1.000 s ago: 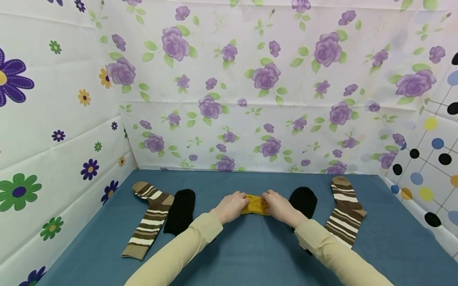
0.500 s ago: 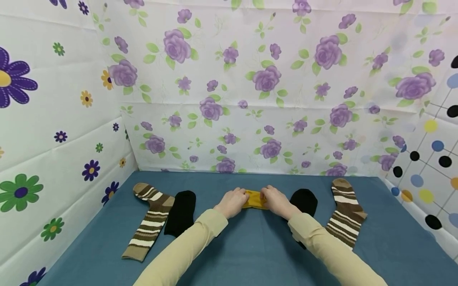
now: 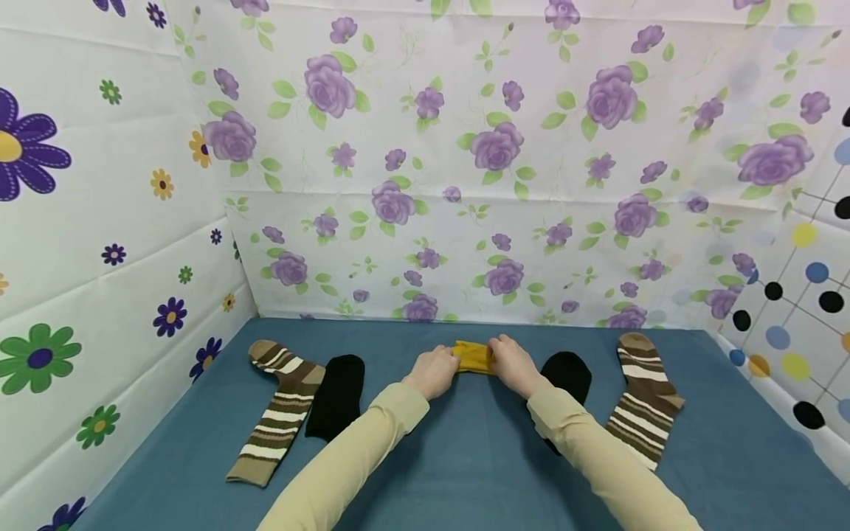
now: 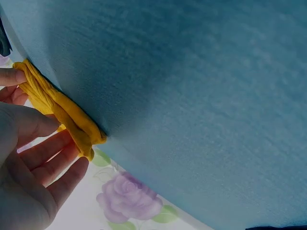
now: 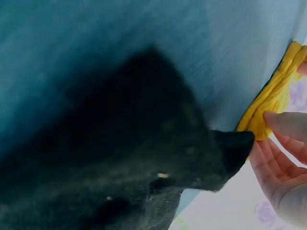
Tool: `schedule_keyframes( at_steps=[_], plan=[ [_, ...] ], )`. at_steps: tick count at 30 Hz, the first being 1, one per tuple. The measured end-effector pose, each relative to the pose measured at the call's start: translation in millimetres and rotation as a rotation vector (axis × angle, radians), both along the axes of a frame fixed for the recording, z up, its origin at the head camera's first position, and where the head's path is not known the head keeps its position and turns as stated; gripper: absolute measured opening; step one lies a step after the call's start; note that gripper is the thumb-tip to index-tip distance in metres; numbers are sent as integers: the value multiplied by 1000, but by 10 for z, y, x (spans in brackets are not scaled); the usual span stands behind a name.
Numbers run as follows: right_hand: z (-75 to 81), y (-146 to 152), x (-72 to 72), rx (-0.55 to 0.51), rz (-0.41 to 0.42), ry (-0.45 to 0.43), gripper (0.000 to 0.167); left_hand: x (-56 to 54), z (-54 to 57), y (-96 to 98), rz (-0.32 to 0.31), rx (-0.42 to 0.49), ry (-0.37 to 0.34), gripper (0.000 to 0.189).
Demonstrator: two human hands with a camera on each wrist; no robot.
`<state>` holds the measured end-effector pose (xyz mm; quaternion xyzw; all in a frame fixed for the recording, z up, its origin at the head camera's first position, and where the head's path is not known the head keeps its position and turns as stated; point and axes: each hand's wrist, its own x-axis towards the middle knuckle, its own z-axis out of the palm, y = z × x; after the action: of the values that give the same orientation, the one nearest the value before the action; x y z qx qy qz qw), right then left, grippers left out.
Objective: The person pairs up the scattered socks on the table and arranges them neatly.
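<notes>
A folded yellow sock (image 3: 473,357) is stretched between both hands, toward the back of the blue table. My left hand (image 3: 432,371) pinches its left end; in the left wrist view the thumb lies on the near side of the ribbed yellow cloth and the fingers behind it. At the other end, my right hand (image 3: 516,363) pinches the sock between thumb and fingers, as the right wrist view shows. A black sock (image 3: 567,376) lies beside the right forearm, partly hidden by it. Another black sock (image 3: 336,394) lies left of the left hand.
A brown-and-white striped sock (image 3: 275,413) lies at far left, touching the left black sock. Its match, a striped sock (image 3: 644,405), lies at right, partly covered by the right sleeve. Flowered sheeting (image 3: 451,162) rises behind the blue table (image 3: 458,457).
Both hands have moved the yellow sock a little farther away, toward the back sheet, keeping hold of its ends. The black and striped socks have stayed where they were.
</notes>
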<state>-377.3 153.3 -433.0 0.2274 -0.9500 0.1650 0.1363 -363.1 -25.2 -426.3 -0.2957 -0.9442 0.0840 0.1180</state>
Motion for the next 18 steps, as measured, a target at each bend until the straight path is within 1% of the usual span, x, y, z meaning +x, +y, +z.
schedule_keyframes(
  at_steps=[7,12,18],
  plan=[
    [-12,11,-97,-5,-49,-5,10,-45,-22,18,43,10,-66,16],
    [-17,9,-134,12,-73,-15,11,-81,-35,31,65,2,-85,20],
    [-23,8,-167,15,-67,-46,11,-124,-60,33,90,18,-120,22]
  ],
)
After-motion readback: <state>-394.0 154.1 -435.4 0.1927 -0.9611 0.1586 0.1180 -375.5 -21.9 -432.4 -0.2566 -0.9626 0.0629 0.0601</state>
